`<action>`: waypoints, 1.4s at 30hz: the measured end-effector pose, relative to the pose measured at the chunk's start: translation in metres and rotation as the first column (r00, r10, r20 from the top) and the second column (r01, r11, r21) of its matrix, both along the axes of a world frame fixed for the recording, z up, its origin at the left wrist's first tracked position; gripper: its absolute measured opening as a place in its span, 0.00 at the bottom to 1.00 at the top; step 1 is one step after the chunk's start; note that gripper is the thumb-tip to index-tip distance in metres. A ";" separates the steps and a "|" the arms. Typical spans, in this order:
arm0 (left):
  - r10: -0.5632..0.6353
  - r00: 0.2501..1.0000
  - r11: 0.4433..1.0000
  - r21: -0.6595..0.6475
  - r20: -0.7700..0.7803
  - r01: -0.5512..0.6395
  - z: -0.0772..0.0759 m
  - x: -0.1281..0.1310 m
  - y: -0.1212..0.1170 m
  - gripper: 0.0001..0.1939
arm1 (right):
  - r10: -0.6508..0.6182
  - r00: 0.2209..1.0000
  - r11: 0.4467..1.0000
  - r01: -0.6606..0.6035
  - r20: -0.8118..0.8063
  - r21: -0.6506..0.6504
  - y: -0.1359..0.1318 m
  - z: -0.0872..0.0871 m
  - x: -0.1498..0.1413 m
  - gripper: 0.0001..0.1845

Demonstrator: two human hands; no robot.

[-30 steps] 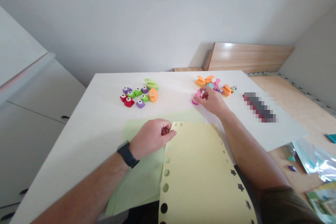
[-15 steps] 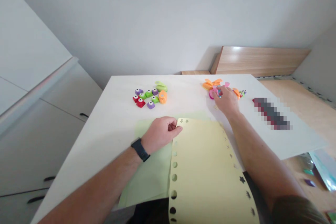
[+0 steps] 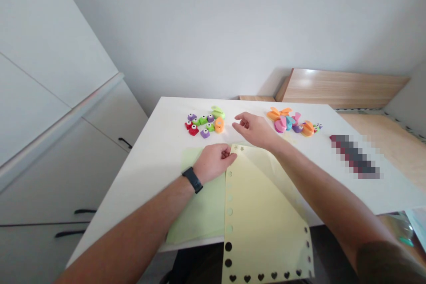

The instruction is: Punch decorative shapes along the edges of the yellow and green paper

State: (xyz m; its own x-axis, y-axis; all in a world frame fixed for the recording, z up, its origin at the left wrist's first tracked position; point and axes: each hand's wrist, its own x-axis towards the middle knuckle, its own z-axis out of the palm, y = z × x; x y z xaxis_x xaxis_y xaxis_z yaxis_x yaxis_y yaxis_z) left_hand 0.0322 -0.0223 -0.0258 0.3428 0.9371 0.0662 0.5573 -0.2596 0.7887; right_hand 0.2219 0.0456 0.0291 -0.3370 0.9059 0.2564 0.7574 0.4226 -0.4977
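My left hand, a dark watch on its wrist, pinches the top left corner of a yellow paper sheet with punched holes along its edges. Under the yellow sheet lies a green sheet. My right hand hovers open above the white table, fingers spread, between two clusters of small craft punches. The left cluster is red, green, purple and orange. The right cluster is orange, pink, blue and purple.
White cabinets with dark handles stand to the left of the table. A wooden board leans against the back wall. A blurred dark object lies on the table's right side. Plastic packaging sits lower right.
My right hand has left the pink punch in the right cluster and moved left, now open over the table. The view has shifted; the yellow sheet's heart-punched bottom edge shows.
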 end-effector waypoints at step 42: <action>0.141 0.985 0.957 -0.269 0.099 -0.110 0.000 -0.005 0.003 0.15 | -0.195 0.957 0.935 0.116 -0.213 -0.334 -0.021 -0.028 0.035 0.18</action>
State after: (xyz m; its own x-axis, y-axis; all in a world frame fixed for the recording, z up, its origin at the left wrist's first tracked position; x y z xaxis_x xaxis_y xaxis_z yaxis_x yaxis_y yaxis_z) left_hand 0.0275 -0.0190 -0.0256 0.2262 0.9617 -0.1546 0.4725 0.0305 0.8808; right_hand 0.2566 0.0247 0.0007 -0.1495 0.9888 0.0043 0.6427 0.1005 -0.7595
